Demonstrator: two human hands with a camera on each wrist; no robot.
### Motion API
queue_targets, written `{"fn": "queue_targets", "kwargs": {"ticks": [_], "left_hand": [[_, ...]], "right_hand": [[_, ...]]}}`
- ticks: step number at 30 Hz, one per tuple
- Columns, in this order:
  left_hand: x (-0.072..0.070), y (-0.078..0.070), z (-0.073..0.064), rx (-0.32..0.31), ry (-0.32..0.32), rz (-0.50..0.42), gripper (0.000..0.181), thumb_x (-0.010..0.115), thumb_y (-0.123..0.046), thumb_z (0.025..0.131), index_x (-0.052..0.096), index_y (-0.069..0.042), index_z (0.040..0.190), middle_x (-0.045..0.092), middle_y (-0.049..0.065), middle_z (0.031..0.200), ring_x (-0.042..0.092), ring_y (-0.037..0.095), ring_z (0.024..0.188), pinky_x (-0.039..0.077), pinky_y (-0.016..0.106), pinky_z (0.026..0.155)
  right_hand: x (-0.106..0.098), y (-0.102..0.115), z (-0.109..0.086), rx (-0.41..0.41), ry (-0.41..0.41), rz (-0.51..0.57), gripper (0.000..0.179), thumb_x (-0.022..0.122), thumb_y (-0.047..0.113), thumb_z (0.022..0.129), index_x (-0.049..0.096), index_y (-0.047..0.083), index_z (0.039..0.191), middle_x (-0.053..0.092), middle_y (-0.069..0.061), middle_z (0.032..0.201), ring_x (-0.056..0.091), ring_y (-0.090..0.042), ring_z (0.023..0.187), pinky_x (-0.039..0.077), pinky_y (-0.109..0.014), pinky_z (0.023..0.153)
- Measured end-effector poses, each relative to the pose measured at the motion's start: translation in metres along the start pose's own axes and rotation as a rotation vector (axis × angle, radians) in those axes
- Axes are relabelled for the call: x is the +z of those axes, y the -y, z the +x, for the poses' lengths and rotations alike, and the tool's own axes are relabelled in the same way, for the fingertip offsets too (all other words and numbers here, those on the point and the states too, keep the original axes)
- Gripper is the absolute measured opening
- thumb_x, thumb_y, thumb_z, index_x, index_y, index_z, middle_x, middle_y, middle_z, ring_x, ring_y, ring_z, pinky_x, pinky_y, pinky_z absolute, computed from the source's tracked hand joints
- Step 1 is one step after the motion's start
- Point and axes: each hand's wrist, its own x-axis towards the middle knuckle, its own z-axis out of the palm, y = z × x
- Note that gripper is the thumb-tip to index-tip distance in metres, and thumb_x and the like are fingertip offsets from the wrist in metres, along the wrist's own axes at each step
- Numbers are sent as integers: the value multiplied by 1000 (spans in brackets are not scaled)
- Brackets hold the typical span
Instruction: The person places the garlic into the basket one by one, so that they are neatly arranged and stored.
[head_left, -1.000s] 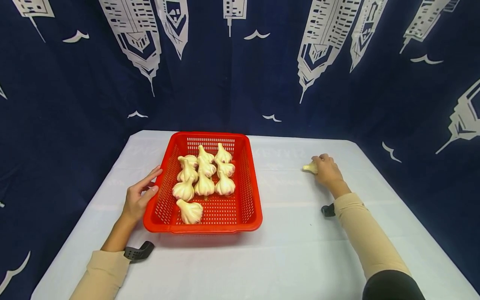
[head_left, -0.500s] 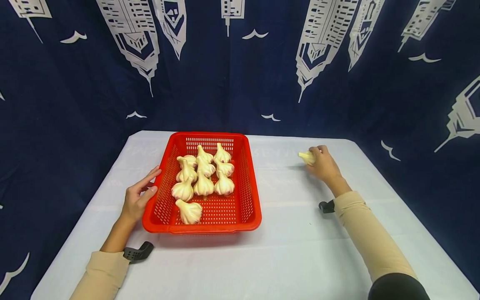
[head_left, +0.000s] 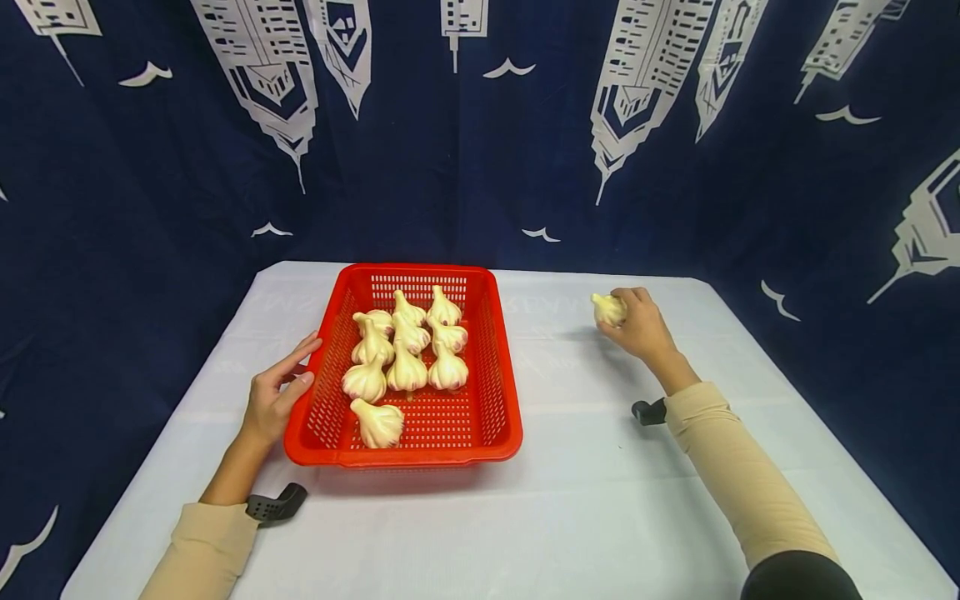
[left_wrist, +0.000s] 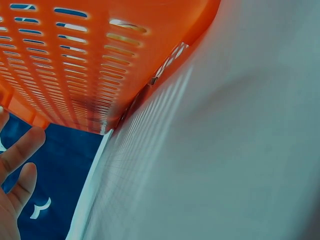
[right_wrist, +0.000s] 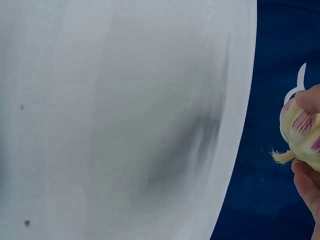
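Observation:
My right hand [head_left: 640,327] pinches a garlic bulb [head_left: 607,309] above the far right part of the table. In the right wrist view the bulb [right_wrist: 302,127] shows purple streaks and a tuft of roots, with thumb and fingers on opposite sides of it. A red perforated basket [head_left: 420,457] stands left of centre. Several pale garlic bulbs [head_left: 407,369] lie in it, mostly in rows towards the back, with a single bulb [head_left: 378,425] near the front left. At the basket's left rim my left hand [head_left: 272,402] rests with extended fingers [left_wrist: 25,148], the fingertips right at the edge.
A white cloth covers the table [head_left: 570,508]. Behind it and along both sides hangs a dark blue curtain [head_left: 465,167] with white building prints. Black wrist devices [head_left: 277,505] sit at both wrists.
My right hand has lifted the garlic bulb from the table, moving slightly left and away from me while the bulb turned more upright. The left hand and the basket have stayed in place.

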Motion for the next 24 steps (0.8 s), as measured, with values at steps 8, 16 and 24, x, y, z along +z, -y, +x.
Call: {"fn": "queue_targets", "kwargs": {"ticks": [8,16,24], "left_hand": [[0,-3,0,-7,4,5,45,54,2,85,63,3,129,56,21,137,60,-4,82,44,13,74],[0,-1,0,-12,0,-2,45,55,3,85,63,4,129,56,21,137,60,-3,82,44,13,73],[0,-2,0,-13,3,-5,45,54,3,85,63,3,129,55,21,138,60,-3,82,44,13,73]], "right_hand": [[-2,3,0,6,-1,18,61,76,22,83,50,-4,132,48,-31,128,51,-44,104,45,-57,86],[-5,17,2,-64,-65,128,61,80,25,80,57,-7,126,61,-26,116,58,-38,96,49,-50,79],[-11,41,4,-51,-71,200,62,83,31,78,62,-2,125,66,-20,118,65,-34,96,52,-44,77]]}}
